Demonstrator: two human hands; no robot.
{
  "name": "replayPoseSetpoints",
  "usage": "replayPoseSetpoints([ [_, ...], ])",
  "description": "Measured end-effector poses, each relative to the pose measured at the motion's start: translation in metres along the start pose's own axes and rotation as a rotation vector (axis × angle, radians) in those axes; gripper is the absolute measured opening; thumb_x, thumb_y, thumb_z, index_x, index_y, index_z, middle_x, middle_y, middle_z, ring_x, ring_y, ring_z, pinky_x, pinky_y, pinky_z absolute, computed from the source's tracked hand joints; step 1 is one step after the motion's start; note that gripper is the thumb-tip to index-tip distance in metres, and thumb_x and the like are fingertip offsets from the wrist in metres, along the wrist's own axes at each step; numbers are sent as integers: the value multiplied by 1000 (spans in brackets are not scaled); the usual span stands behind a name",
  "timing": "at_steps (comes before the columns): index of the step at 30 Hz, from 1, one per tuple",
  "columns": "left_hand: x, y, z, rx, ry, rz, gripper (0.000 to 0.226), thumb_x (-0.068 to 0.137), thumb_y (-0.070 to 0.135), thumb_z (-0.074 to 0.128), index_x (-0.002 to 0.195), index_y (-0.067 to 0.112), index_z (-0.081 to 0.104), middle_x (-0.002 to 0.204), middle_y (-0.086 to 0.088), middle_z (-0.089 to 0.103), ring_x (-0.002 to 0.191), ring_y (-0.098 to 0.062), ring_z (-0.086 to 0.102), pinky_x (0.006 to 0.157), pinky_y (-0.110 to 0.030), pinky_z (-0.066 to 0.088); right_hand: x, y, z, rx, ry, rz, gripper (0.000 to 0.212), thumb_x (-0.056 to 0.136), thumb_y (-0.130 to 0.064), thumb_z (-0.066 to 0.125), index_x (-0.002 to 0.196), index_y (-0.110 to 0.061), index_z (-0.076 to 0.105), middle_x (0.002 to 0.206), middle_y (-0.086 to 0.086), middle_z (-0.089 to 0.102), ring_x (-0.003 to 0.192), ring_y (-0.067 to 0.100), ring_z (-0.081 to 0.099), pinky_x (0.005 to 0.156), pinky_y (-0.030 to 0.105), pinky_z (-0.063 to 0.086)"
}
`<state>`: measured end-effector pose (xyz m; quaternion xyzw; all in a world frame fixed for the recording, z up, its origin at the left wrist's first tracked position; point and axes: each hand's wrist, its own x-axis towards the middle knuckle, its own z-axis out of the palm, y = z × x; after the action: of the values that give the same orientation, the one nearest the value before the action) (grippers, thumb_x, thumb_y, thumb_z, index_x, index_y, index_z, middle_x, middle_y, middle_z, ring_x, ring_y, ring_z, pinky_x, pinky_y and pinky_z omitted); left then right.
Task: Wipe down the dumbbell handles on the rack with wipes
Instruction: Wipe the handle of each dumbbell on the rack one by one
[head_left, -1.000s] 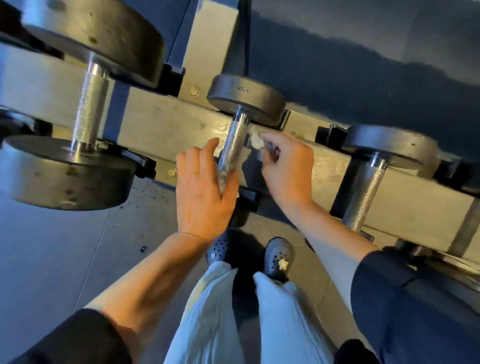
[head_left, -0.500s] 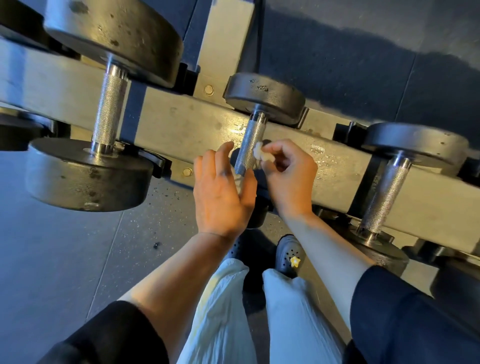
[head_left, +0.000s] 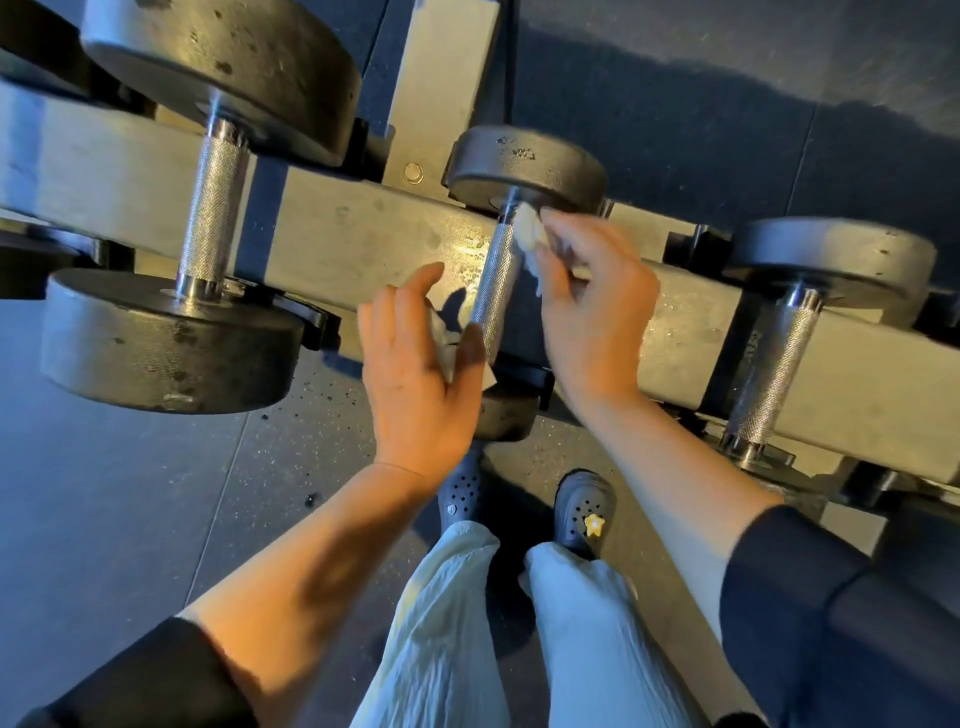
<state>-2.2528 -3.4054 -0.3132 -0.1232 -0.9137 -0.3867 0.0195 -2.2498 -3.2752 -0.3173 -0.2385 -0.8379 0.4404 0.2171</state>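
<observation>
Dumbbell handle (head_left: 497, 280): knurled steel, white wipe (head_left: 529, 234) pinched against it by right hand (head_left: 592, 306).

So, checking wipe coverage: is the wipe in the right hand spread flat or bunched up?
Bunched up. The wipe is a crumpled wad pinched by the right hand against the upper end of the middle dumbbell handle.

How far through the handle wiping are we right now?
Nothing shows as finished. In hand: the right hand presses a wipe against the top of the middle dumbbell handle; the left hand holds another wipe beside its lower end. Left: the large left handle and the right handle, untouched now.
</observation>
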Motion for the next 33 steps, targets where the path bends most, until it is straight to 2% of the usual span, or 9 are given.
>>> replayPoseSetpoints([
  [3, -10, -13, -7, 78, -59, 7, 51, 87, 33, 47, 127, 1, 49, 99, -8, 47, 93, -13, 35, 76, -18, 24, 9, 3, 13, -116, -29, -80, 22, 82, -4, 66, 102, -11, 71, 96, 1, 65, 83, 7, 58, 72, 16, 48],
  [7, -20, -27, -5, 121, -99, -6, 55, 89, 39, 45, 128, 2, 48, 96, -1, 38, 90, -8, 28, 72, -18, 21, -6, 6, 14, -133, -78, -56, 19, 79, -1, 69, 96, -10, 73, 94, 0, 65, 82, 6, 58, 72, 10, 44],
  [11, -20, -26, 1, 75, -87, -82, 60, 87, 42, 41, 132, 2, 45, 98, 0, 32, 92, -9, 27, 72, -16, 20, -29, 4, 4, -83, -254, -16, 20, 75, 5, 70, 90, -8, 74, 87, -2, 63, 68, -5, 51, 66, 5, 40],
  [15, -19, -29, 4, 31, -102, -72, 65, 86, 44, 39, 132, -1, 44, 103, -3, 36, 97, -6, 25, 75, -13, 20, -41, 1, -5, -45, -477, 87, 22, 75, 7, 68, 87, -10, 75, 82, -9, 61, 72, -7, 54, 65, 6, 41],
  [17, -19, -33, 4, 53, -125, -63, 66, 85, 45, 38, 132, 0, 44, 106, -11, 45, 99, -15, 32, 82, -19, 22, -39, -3, -8, -57, -533, 131, 22, 76, 7, 68, 87, -10, 76, 82, -10, 62, 74, -6, 55, 68, 6, 42],
  [20, -20, -33, 4, 32, -140, -70, 64, 84, 42, 39, 133, 1, 43, 111, -19, 47, 102, -24, 35, 90, -33, 28, -26, -15, -8, -106, -394, 87, 21, 79, 3, 67, 94, -10, 74, 89, -7, 63, 77, -8, 54, 70, 5, 42],
  [24, -19, -34, 3, -2, -173, -16, 62, 85, 38, 35, 138, 6, 40, 106, -12, 50, 95, -19, 36, 83, -22, 21, 2, -22, 3, -175, -91, -138, 25, 80, 2, 65, 103, -8, 71, 101, 0, 67, 91, -1, 57, 78, 10, 45],
  [28, -20, -35, 2, -88, -219, -50, 65, 86, 39, 35, 145, 13, 31, 112, -7, 49, 96, -13, 36, 76, -19, 25, 7, -11, 18, -422, -160, -307, 26, 83, 2, 59, 104, -7, 72, 108, 3, 69, 97, 19, 57, 85, 6, 33],
  [33, -20, -38, 3, -148, -224, -47, 66, 87, 40, 35, 148, 15, 24, 116, -7, 47, 99, -14, 40, 72, -15, 28, -11, -10, 15, -450, -288, -307, 23, 86, -1, 60, 104, -7, 72, 109, 3, 70, 95, 16, 52, 84, 4, 34],
])
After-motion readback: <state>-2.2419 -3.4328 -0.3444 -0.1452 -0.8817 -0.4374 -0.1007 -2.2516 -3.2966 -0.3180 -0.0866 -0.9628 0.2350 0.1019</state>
